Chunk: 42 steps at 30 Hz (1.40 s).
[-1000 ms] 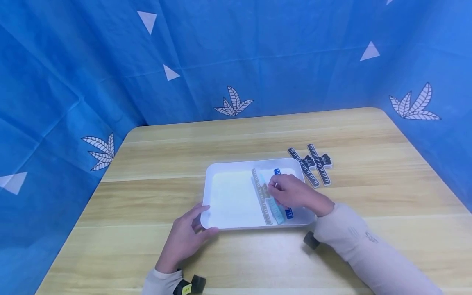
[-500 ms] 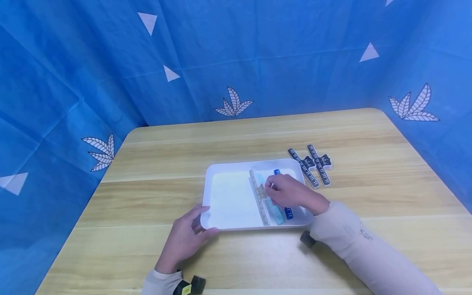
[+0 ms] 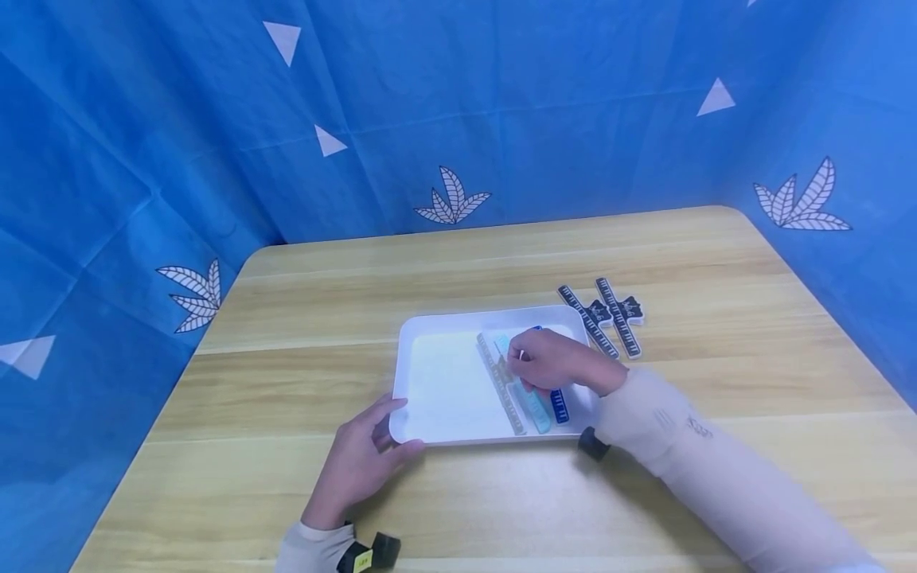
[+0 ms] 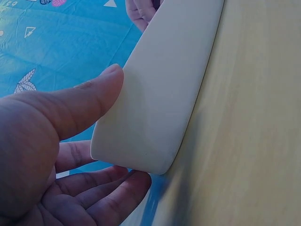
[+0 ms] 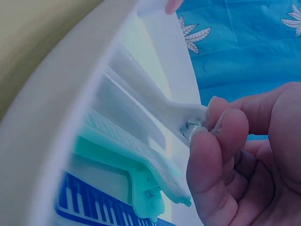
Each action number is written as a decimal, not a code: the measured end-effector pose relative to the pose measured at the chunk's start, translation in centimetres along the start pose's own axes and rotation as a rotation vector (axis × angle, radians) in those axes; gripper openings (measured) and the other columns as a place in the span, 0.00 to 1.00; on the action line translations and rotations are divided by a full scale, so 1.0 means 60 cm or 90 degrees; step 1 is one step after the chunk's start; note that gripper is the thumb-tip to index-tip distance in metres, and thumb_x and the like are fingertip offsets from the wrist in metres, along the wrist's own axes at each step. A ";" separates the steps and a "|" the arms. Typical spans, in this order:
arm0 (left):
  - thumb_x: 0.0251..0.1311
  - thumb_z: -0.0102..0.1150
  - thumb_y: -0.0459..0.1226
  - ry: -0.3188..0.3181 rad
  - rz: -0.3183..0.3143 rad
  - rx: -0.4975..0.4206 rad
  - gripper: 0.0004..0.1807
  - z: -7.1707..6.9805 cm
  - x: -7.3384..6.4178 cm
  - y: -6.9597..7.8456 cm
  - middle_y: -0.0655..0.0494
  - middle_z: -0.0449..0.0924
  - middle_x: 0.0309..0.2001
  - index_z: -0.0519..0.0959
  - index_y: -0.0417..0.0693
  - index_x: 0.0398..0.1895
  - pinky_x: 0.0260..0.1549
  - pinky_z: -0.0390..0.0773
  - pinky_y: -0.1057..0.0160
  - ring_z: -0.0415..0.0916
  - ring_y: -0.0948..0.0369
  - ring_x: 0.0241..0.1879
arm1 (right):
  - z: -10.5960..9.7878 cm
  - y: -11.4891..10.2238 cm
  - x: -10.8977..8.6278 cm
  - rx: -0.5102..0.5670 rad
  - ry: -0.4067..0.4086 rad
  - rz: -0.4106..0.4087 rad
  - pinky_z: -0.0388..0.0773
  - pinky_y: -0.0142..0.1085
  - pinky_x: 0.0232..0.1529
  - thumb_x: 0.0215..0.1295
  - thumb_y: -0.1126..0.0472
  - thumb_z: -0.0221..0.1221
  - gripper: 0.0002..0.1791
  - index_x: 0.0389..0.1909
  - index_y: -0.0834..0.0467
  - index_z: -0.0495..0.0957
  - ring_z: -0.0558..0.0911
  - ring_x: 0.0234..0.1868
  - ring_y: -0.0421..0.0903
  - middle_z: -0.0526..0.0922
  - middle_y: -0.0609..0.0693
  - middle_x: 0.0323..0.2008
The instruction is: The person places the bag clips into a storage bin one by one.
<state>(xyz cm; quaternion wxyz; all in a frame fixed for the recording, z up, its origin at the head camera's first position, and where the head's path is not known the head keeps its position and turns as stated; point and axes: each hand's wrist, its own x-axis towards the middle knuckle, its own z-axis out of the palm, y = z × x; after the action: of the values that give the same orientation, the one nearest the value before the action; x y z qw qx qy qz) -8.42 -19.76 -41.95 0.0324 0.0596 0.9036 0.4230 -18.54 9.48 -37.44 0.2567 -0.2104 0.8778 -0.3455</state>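
A white tray (image 3: 437, 382) lies on the table. At its near left corner, my left hand (image 3: 365, 458) grips the rim, thumb (image 4: 101, 96) against the front wall and fingers round the side. Over the tray's right half, my right hand (image 3: 540, 358) pinches the handle of a pale grey clip (image 3: 494, 370) with a piano-key pattern. The wrist view shows this clip's (image 5: 155, 94) spring at my fingertips. A mint-green clip (image 3: 541, 418) lies beside it in the tray, and a dark blue clip (image 3: 559, 407) farther right, partly hidden under my hand.
Two black piano-key clips, one (image 3: 591, 322) close to the tray's right rim and the other (image 3: 619, 318) just beyond it, lie on the wooden table (image 3: 286, 382). A blue patterned curtain (image 3: 559, 135) hangs behind and at both sides.
My right hand has shifted left with the grey clip, whose far end now leans farther left. The left hand stays on the tray corner.
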 end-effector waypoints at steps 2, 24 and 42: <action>0.48 0.75 0.46 0.001 0.003 0.000 0.35 0.000 0.000 -0.001 0.33 0.64 0.66 0.76 0.39 0.59 0.49 0.78 0.61 0.72 0.45 0.59 | -0.001 -0.001 0.003 -0.002 -0.008 0.010 0.66 0.29 0.16 0.72 0.63 0.49 0.10 0.30 0.58 0.75 0.73 0.14 0.42 0.77 0.49 0.17; 0.48 0.75 0.42 0.011 0.018 -0.010 0.34 0.002 -0.002 -0.002 0.31 0.64 0.65 0.76 0.38 0.58 0.48 0.79 0.62 0.74 0.45 0.57 | -0.013 -0.022 0.018 -0.058 -0.065 0.031 0.72 0.32 0.22 0.72 0.64 0.48 0.12 0.28 0.58 0.75 0.73 0.14 0.43 0.77 0.50 0.18; 0.48 0.75 0.44 0.014 0.019 -0.001 0.34 0.003 -0.004 -0.005 0.32 0.64 0.65 0.77 0.39 0.58 0.49 0.79 0.60 0.73 0.45 0.58 | -0.003 -0.023 0.030 -0.057 -0.074 0.065 0.73 0.32 0.20 0.73 0.61 0.50 0.12 0.29 0.58 0.76 0.74 0.17 0.44 0.77 0.50 0.20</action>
<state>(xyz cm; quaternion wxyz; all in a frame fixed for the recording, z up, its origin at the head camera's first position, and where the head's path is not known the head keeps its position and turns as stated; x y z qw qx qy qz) -8.22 -19.84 -42.27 0.0163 0.0681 0.9024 0.4251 -19.82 7.68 -36.90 0.3151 -0.1965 0.8854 -0.2796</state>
